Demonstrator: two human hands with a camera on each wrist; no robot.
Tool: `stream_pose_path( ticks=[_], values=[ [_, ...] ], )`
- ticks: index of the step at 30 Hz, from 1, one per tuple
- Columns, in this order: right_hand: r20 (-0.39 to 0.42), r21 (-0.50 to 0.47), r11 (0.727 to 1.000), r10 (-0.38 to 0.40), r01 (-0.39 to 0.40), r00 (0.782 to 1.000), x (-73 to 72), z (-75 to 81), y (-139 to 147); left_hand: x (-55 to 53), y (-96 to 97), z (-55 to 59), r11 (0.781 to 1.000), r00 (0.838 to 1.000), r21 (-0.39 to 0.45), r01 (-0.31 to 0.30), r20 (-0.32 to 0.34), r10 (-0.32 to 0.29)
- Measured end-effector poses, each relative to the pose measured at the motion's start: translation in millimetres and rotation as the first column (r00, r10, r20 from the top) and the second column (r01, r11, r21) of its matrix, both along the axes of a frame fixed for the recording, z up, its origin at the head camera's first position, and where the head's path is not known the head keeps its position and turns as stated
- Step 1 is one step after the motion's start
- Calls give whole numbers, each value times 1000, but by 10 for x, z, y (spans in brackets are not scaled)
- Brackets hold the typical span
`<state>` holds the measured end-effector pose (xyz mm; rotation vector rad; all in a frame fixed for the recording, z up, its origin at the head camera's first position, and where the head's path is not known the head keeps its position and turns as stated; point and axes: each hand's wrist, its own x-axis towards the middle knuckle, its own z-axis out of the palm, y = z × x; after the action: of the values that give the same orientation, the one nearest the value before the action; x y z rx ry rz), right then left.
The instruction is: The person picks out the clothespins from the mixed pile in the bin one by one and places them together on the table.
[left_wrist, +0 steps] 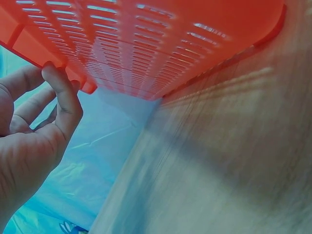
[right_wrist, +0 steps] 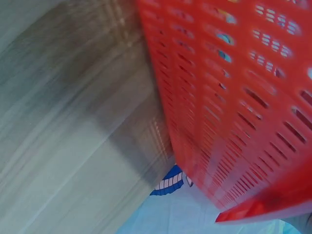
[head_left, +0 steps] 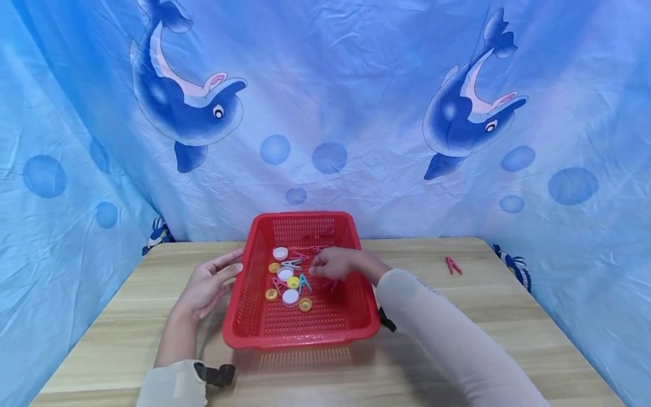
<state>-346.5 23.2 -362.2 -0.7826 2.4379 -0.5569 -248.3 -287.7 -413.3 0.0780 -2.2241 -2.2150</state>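
Note:
A red slotted plastic basket [head_left: 305, 341] stands on the table, holding bottle caps and clothespins. My left hand [head_left: 205, 285] is at its left rim; in the left wrist view the thumb [left_wrist: 63, 92] touches the rim's edge from outside. Over the right rim, my right hand [head_left: 333, 263] reaches into the basket, its fingers bent downward; whether they pinch anything is hidden. Near it lie a teal clothespin [head_left: 304, 282], a pale grey clothespin [head_left: 291, 264] and several pink ones. To their left are white caps [head_left: 290, 298], a bright yellow cap [head_left: 293, 282] and orange-yellow caps [head_left: 272, 294].
On the wooden table [head_left: 422, 362], a pink-red clothespin [head_left: 454, 265] lies to the right of the basket. A blue dolphin-print curtain [head_left: 376, 113] hangs behind the table and along both sides. The basket's right wall [right_wrist: 229, 122] fills much of the right wrist view.

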Motion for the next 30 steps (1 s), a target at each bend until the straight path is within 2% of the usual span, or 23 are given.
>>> stream_pose_path(
  ticks=[6,9,13,16,18,22,25,30],
  values=[
    [-31,36,999,36,-35,999,56,-123,-20,4,-4,-5,1000,1000,0,11,-15,-11],
    [-74,44,993,112,-109,991,70,-176,-39,1,-7,-4,1000,1000,4,4,-15,-4],
    [-112,22,969,247,-246,962,92,-238,-58,12,-10,4,1000,1000,3,4,-15,-4],
    [-132,-24,956,287,-293,949,101,-241,-57,12,-10,10,1000,1000,6,6,-19,-6],
    [-152,-61,959,266,-278,952,103,-224,-52,8,-8,14,1000,1000,2,14,-22,-14],
    [-186,-108,974,177,-200,966,95,-179,-54,4,-5,12,1000,1000,3,4,-17,-4],
    [-191,-69,983,152,-168,970,92,-157,-60,0,-3,3,1000,1000,0,-5,-14,5],
    [-191,46,987,157,-151,969,106,-149,-64,4,0,-4,1000,1000,-13,-5,-9,5]
  ],
)
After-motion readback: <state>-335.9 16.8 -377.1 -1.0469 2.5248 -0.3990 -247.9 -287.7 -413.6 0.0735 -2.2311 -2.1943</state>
